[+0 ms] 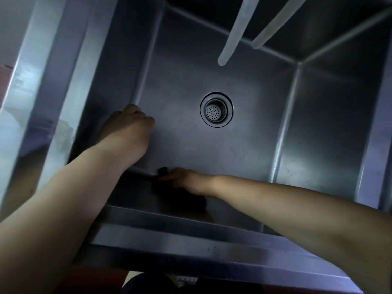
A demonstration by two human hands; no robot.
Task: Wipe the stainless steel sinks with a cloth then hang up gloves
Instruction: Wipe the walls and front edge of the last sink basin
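Head view, deep steel sink (318, 128), left hand (129, 126) fisted empty at left-wall bottom corner, right hand (186, 183) gripping dark cloth (184, 200) against near wall, drain (216, 109) mid-floor.

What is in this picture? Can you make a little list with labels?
place: deep stainless steel sink
drain: round metal strainer drain in the sink floor
left hand: left hand, fingers curled, against the near-left corner of the sink floor; what it holds is hidden
right hand: right hand pressing a dark cloth on the near wall
above: two pale tubes hanging over the sink
gloves: none seen
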